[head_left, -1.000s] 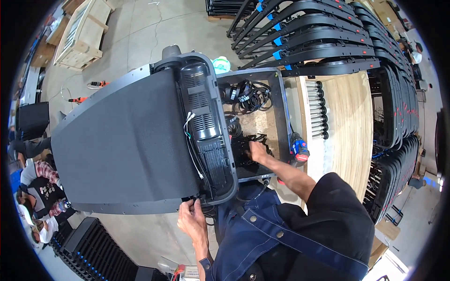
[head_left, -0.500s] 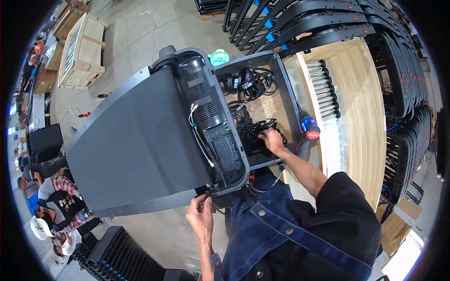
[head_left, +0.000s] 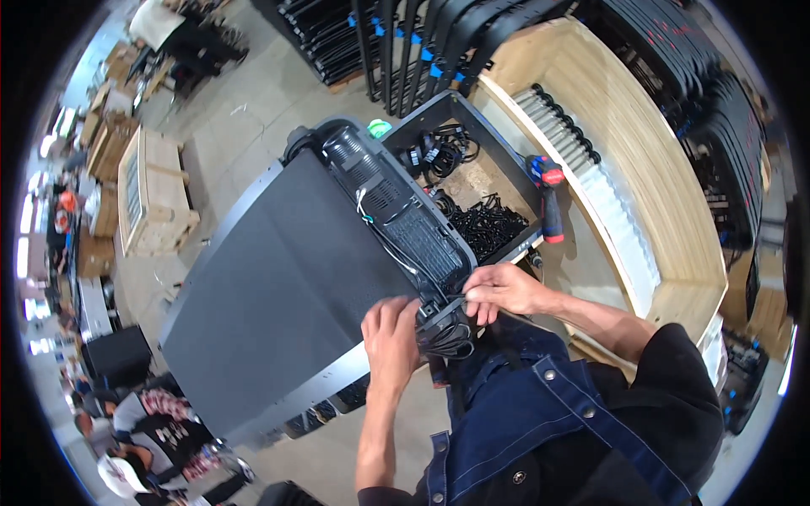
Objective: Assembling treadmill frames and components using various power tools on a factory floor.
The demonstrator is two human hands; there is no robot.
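A treadmill base lies before me, with a black belt (head_left: 287, 270) and an uncovered motor bay (head_left: 380, 194) at its near right end. My left hand (head_left: 391, 341) rests by the corner where the belt meets the frame, its fingers bent and slightly blurred, the tips hidden. At the frame's near end, my right hand (head_left: 506, 291) pinches something thin that I cannot make out. A coil of black cable (head_left: 447, 337) hangs below the frame edge between the hands. Loose white and dark wires (head_left: 390, 236) run along the motor bay.
Beyond the motor bay, a grey bin (head_left: 527, 190) holds black screws (head_left: 489, 226) and looped black cables (head_left: 447, 152). A red and blue power drill (head_left: 548, 194) stands beside it. At right, a wooden crate (head_left: 666, 160) contains metal rollers (head_left: 561, 131). People sit at lower left.
My right hand has left the screws in the bin and come to the treadmill's near corner. My left hand has moved up over that corner. The whole view has turned and shifted.
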